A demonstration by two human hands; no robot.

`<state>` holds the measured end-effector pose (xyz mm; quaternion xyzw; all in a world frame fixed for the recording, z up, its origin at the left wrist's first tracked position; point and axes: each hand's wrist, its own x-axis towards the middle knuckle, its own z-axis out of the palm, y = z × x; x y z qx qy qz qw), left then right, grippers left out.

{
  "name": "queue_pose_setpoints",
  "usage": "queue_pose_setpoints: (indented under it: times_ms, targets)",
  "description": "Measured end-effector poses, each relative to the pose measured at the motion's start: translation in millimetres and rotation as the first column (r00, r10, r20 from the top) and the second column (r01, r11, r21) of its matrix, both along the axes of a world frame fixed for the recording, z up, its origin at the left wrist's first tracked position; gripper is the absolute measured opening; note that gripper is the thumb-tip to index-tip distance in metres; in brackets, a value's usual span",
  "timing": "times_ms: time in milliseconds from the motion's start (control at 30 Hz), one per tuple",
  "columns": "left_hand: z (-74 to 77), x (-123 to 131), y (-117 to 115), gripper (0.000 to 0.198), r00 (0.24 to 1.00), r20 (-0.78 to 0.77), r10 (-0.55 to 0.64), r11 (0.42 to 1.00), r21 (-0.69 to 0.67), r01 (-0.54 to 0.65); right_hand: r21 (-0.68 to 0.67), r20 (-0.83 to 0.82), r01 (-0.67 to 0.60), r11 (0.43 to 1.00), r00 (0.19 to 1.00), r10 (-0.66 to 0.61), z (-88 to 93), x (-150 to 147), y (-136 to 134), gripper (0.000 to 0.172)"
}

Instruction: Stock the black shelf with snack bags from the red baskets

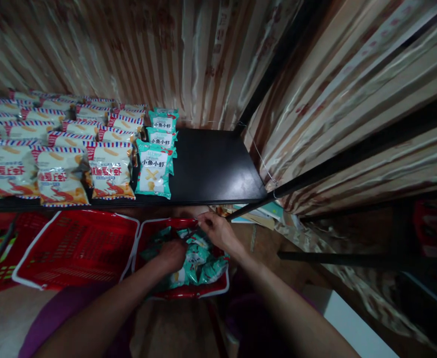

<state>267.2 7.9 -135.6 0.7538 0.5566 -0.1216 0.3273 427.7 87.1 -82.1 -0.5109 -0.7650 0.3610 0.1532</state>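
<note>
A red basket [218,287] with a white-edged rim stands below the shelf and holds several crumpled teal snack bags [198,254]. My left hand [173,254] reaches down into it, fingers closed around a teal bag, though the fingertips are partly hidden. At the basket's far right rim is my right hand [215,231], thumb and fingers pinched together; what lies between them, if anything, is too dark to make out. Three teal snack bags [154,170] stand upright in a front-to-back row on the black shelf [216,166].
White-and-orange snack bags [112,169] stand in several rows on the shelf's left part. Another red basket [80,243] sits left of mine. Black frame bars [315,169] slant across the right, before a patterned curtain [211,59]. A white box [352,323] is at lower right.
</note>
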Motion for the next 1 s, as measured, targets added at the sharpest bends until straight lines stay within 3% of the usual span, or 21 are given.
queue_pose_setpoints:
  times_ms: [133,267,367,467,633,800,1000]
  targets:
    - [4.3,7.4,-2.2,0.037,0.999,0.028,-0.025,0.999,0.024,0.024,0.039,-0.019,-0.041,0.998,0.999,0.042,10.0,-8.1,-1.0,0.021]
    - [20.0,16.7,-8.3,0.036,0.999,0.036,-0.036,0.998,0.044,0.035,0.071,0.033,-0.030,0.997,0.999,0.028,18.9,-4.0,-8.7,0.019]
    - [33.0,19.3,-18.9,0.035,0.999,0.043,-0.010,0.999,0.053,0.008,0.095,0.073,-0.024,0.995,0.997,0.017,23.8,4.0,-15.6,0.018]
    - [35.5,13.3,-33.2,0.035,0.998,0.056,0.018,0.999,0.042,-0.020,0.118,0.103,-0.012,0.993,0.995,0.000,24.6,13.7,-18.3,0.018]
    - [16.3,8.5,-39.1,0.045,0.996,0.065,0.061,0.998,0.029,-0.063,0.104,0.176,-0.003,0.995,0.984,-0.015,12.4,30.2,-9.2,0.017]
    - [-5.7,36.3,-18.0,0.053,0.989,0.122,0.087,0.991,0.095,-0.099,0.081,0.222,-0.067,0.995,0.974,0.047,0.0,35.5,-4.8,0.018]
    - [-33.4,47.5,-0.9,0.034,0.985,0.067,0.156,0.987,0.028,-0.158,0.049,0.210,-0.129,0.990,0.971,0.116,2.9,36.5,-11.0,0.019]
